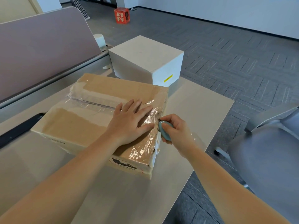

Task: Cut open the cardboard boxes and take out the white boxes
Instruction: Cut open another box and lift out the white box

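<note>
A taped brown cardboard box (84, 120) lies flat on the table, its top seam covered in clear tape. My left hand (129, 122) presses flat on the box's top near its right end, fingers spread. My right hand (176, 131) grips a small blue-grey oval cutter (165, 129) against the box's upper right edge, right at the end of the taped seam. A white box (145, 60) stands behind the cardboard box at the table's far end, apart from it.
The beige table (199, 110) ends just right of the box. A grey chair (267, 149) stands at the right. A mauve partition (42, 52) runs along the left, with a black slot (19, 128) in the desk. A red box (121, 15) sits on the far floor.
</note>
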A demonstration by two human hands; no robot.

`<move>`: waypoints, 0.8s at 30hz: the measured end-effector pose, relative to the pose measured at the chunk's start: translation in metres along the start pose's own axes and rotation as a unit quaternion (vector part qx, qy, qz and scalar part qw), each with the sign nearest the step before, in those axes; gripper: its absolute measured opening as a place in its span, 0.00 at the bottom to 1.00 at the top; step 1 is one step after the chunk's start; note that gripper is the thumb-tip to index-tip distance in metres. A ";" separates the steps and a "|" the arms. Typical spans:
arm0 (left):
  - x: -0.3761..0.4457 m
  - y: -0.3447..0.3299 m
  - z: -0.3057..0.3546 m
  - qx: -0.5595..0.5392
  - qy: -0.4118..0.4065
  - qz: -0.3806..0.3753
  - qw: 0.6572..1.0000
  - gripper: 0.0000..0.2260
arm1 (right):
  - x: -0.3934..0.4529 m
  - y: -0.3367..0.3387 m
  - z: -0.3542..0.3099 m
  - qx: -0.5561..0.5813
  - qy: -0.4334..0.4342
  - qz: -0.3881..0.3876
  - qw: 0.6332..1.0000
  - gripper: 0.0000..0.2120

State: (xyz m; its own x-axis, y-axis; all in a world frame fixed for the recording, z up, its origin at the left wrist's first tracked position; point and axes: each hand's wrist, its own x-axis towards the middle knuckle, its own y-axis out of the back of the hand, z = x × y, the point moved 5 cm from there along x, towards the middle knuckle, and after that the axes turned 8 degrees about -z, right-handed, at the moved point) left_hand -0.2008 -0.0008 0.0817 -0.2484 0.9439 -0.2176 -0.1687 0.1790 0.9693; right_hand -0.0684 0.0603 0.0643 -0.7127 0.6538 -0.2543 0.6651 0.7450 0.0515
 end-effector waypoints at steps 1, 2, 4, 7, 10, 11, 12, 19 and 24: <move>0.000 0.000 0.000 0.001 0.000 0.000 1.000 0.41 | 0.000 0.000 0.000 0.006 -0.003 0.000 1.000 0.12; 0.000 -0.001 0.000 0.000 0.001 0.000 1.000 0.41 | -0.001 -0.001 -0.001 0.008 -0.005 -0.001 1.000 0.12; 0.001 -0.001 -0.001 0.000 0.001 0.002 1.000 0.41 | -0.002 -0.001 -0.002 0.011 -0.006 -0.001 1.000 0.11; -0.001 0.000 0.000 -0.005 -0.005 0.004 1.000 0.41 | -0.006 -0.002 -0.002 0.021 -0.005 -0.007 1.000 0.10; -0.003 0.001 0.001 -0.005 -0.011 -0.001 1.000 0.41 | -0.010 -0.004 0.000 0.034 -0.006 -0.011 0.999 0.11; -0.003 0.001 0.001 -0.004 -0.012 -0.002 1.000 0.41 | -0.011 -0.004 0.000 0.034 -0.007 -0.009 0.999 0.11; -0.003 0.001 0.001 -0.004 -0.011 -0.003 1.000 0.41 | -0.012 -0.004 0.000 0.029 -0.007 -0.006 1.000 0.11; -0.003 0.001 0.001 0.001 -0.015 0.001 1.000 0.42 | -0.022 -0.008 -0.001 -0.038 0.010 0.010 0.999 0.09; -0.003 -0.002 -0.005 0.004 -0.024 -0.027 0.999 0.45 | -0.021 -0.006 0.001 0.024 0.003 -0.025 0.999 0.09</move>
State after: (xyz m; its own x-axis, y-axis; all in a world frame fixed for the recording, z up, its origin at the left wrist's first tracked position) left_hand -0.2050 -0.0051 0.0799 -0.1925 0.9450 -0.2645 -0.1735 0.2325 0.9570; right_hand -0.0578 0.0419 0.0682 -0.7471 0.6160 -0.2496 0.6378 0.7702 -0.0081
